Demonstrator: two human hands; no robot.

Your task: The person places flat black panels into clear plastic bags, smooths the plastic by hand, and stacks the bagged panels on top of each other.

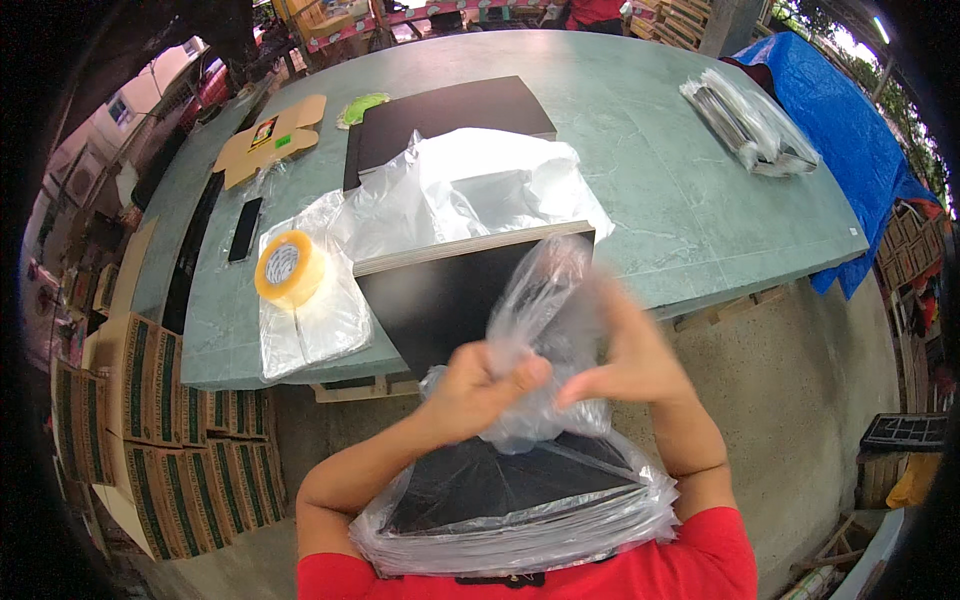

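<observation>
My left hand is closed on a clear plastic bag, the thumb pressing on the gathered film. Beside it my right hand is blurred, thumb spread from the stretched fingers, touching the bag's right side; its fingertips are partly behind film. Under both hands, against my body, lies a pile of plastic-covered black sheets. Just beyond, a thick stack of black boards leans tilted at the table's near edge. Another black board stack lies flat farther back, with loose clear plastic film in front of it.
A yellow tape roll rests on flat plastic bags on the green table. Nearby are a phone and an unfolded cardboard box. Wrapped packs lie far right, beside a blue tarp. Cartons stand lower left.
</observation>
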